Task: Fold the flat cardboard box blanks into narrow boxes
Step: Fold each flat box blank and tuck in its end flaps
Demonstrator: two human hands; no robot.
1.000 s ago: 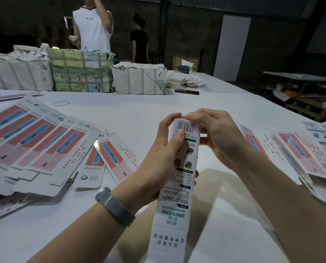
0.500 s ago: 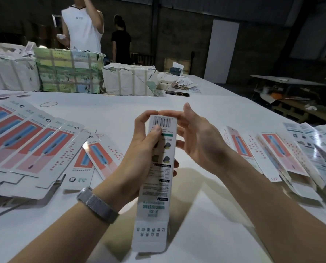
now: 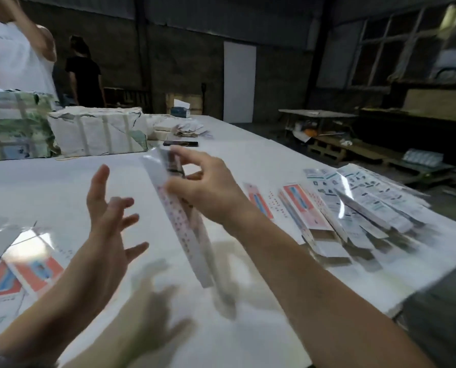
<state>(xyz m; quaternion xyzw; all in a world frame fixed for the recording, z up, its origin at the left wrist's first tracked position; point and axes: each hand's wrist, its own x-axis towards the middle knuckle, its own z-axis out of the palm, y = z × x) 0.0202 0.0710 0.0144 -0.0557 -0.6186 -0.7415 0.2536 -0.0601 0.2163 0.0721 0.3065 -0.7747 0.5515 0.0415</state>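
Pinching the folded narrow box (image 3: 180, 224) near its top, the right hand (image 3: 205, 189) likely carries it toward the finished pile (image 3: 354, 208), leaving the left hand (image 3: 107, 224) splayed, holding 0 things.

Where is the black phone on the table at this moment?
In the head view, the black phone lies flat on the far side of the white table, just right of the white wrapped bundle and beyond the right hand.

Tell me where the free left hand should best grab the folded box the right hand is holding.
Probably the lower half of the narrow box, from its left side. The right hand pinches the top end, leaving the tilted lower length free, and the open left hand is on that side.
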